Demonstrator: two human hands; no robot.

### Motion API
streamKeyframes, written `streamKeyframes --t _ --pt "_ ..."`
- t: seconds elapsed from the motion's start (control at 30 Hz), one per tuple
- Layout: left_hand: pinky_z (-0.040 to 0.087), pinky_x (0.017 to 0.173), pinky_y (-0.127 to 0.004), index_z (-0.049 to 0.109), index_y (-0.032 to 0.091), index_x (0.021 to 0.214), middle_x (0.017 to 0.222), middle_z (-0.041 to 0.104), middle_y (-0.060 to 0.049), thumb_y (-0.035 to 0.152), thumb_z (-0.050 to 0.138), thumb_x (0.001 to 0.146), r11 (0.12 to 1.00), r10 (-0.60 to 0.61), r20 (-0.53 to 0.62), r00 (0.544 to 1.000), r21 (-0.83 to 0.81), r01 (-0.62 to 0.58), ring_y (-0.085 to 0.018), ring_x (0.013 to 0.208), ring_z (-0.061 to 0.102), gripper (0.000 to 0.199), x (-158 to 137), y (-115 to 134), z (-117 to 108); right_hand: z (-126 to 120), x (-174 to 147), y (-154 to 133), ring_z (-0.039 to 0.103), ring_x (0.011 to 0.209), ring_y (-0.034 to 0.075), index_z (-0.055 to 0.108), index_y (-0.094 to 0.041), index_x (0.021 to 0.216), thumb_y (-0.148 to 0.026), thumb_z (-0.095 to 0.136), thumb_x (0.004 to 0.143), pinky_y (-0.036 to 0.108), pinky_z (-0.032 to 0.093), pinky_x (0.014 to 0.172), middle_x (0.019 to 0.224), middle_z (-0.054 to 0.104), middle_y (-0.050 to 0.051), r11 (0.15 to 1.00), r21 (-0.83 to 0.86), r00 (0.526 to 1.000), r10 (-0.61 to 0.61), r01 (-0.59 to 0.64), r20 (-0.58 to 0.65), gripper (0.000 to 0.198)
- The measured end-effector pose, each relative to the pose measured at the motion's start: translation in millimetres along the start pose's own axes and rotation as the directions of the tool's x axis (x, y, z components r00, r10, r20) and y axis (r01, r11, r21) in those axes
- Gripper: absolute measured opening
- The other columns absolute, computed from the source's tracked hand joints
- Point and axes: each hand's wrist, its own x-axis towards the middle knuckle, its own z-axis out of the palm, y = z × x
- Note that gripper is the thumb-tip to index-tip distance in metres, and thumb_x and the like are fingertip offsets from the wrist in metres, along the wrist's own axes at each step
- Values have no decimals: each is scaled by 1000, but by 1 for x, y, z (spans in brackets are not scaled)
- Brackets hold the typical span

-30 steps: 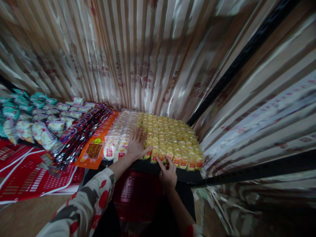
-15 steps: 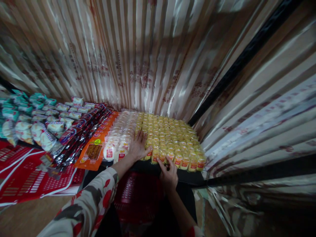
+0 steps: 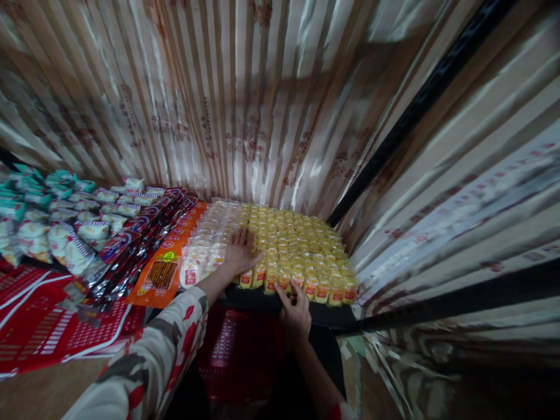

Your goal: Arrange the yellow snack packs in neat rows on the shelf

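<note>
Rows of small yellow packets (image 3: 308, 242) with red labels stand tightly packed on a black shelf (image 3: 262, 300). My left hand (image 3: 240, 254) lies with fingers spread over the left side of these rows, where they meet clear-wrapped white packets (image 3: 214, 227). At the front row, my right hand (image 3: 296, 312) touches the faces of the yellow packets, its thumb and forefinger apart. Its other fingers are bent and partly hidden. No packet is lifted by either hand.
Left of the white packets lie an orange snack bag (image 3: 160, 277), dark shiny packs (image 3: 135, 233) and white-and-teal packets (image 3: 70, 242). Red baskets stand at left (image 3: 39, 326) and below the shelf (image 3: 240, 350). Behind hangs a striped curtain (image 3: 262, 99), crossed by a black pole (image 3: 394, 134).
My left hand has slid slightly back and left, uncovering more front yellow packets. My right hand stays at the front row. The view has shifted a little.
</note>
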Motion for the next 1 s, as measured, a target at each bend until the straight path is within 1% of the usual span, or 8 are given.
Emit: streamKeyframes --t 0.13,0.27,0.4,0.47,0.57,0.73,0.87,1.0 --pt "25 107 -46 42 11 133 141 39 -19 56 42 84 999 27 11 1000 20 -28 -30 134 30 66 -2 -2 7 0 0 0 47 110 19 58 -42 118 -1 41 82 26 50 78 130 42 5 1000 -18 1000 -8 8 -11 56" --pt "25 107 -46 43 12 132 141 40 -18 55 37 86 999 34 6 999 27 -34 -30 133 32 64 -1 -4 8 -1 -1 -1 47 110 19 59 -40 117 -1 40 81 27 50 79 130 42 6 1000 -16 1000 3 -3 -4 56" --pt "21 110 -46 43 13 133 144 35 -15 56 35 87 999 42 -20 999 21 -41 -28 136 26 63 6 -1 6 0 -1 0 47 112 19 59 -40 117 -1 41 81 27 50 81 131 41 5 1000 1 1000 2 -2 1 56" --pt "20 111 -46 42 15 134 145 35 -13 54 33 89 997 80 -8 997 -1 -80 -26 137 24 61 12 3 5 1 -2 1 47 113 19 58 -40 118 -1 41 81 26 50 80 132 41 5 1000 11 1000 -9 9 -6 56" --pt "21 111 -45 42 17 134 143 39 -9 50 31 90 988 151 58 987 -44 -149 -23 136 27 56 19 8 8 3 -3 3 46 114 20 59 -40 118 -1 41 81 26 50 79 133 40 6 1000 11 1000 -14 14 -12 57" --pt "24 109 -47 46 21 131 138 47 -8 48 34 89 981 190 116 975 -59 -184 -25 133 32 51 24 8 12 5 -4 4 46 114 20 59 -40 117 0 41 80 27 49 80 132 41 5 1000 4 1000 -13 13 -9 58" --pt "25 109 -46 46 19 130 137 47 -9 49 36 89 973 229 105 968 -47 -225 -25 133 34 52 28 7 6 3 -4 4 46 114 20 58 -40 118 0 41 79 27 49 80 132 41 5 1000 17 1000 -11 12 -10 59" --pt "24 110 -44 43 16 133 141 43 -11 50 35 89 958 285 81 955 -56 -281 -24 133 33 56 33 17 2 0 -2 0 45 115 19 60 -39 117 1 40 79 27 50 81 132 41 5 999 32 1000 10 -10 3 58"
